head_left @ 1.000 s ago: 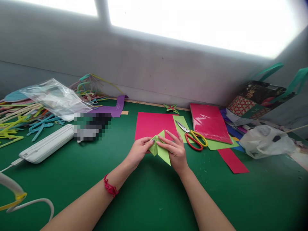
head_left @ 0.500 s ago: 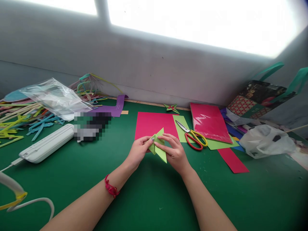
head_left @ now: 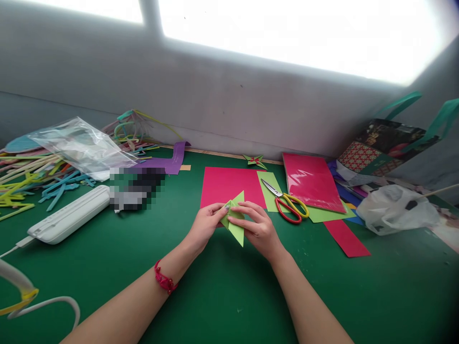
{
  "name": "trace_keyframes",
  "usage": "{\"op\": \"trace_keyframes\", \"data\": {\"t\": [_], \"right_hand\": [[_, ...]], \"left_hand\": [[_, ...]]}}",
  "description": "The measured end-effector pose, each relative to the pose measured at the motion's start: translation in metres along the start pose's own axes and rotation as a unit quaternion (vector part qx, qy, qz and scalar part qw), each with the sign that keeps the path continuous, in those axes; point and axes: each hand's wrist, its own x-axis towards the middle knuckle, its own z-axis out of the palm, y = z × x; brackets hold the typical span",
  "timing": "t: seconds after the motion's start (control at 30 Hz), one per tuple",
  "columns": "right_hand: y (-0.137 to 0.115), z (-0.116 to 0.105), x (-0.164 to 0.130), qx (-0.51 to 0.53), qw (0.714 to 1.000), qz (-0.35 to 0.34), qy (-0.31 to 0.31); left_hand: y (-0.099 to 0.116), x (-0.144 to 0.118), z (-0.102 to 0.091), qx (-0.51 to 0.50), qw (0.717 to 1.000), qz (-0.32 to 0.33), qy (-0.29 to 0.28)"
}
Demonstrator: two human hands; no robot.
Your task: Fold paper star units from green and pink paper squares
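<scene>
Both my hands meet over a folded light-green paper piece with pointed ends, at the middle of the green table. My left hand pinches its left edge; a red bracelet sits on that wrist. My right hand curls over its right side, fingers pressing on the fold. The paper lies at the near edge of a pink sheet.
Red-and-yellow scissors lie on a green sheet right of the pink one. A folded paper star, a wrapped pink paper pack, a white plastic bag and a gift bag are at right. A white device and coloured strips lie at left.
My right hand's fingers went from stretched flat to curled over the green paper, and the folded piece has grown narrower and turned slightly under both hands.
</scene>
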Motion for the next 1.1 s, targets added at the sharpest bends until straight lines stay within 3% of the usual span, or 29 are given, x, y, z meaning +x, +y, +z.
{"op": "trace_keyframes", "data": {"t": [0.33, 0.67, 1.1], "right_hand": [[0.0029, -0.0049, 0.0013, 0.045, 0.998, 0.006, -0.044], [-0.0007, -0.0014, 0.0009, 0.091, 0.994, 0.047, -0.034], [-0.0014, -0.001, 0.0018, 0.084, 0.995, 0.052, -0.034]], "left_hand": [[0.0019, 0.0014, -0.0024, 0.016, 1.0, -0.008, 0.005], [0.0025, 0.0003, -0.0015, 0.013, 1.0, 0.015, -0.001], [0.0043, -0.0004, -0.0011, 0.012, 1.0, 0.004, -0.006]]}}
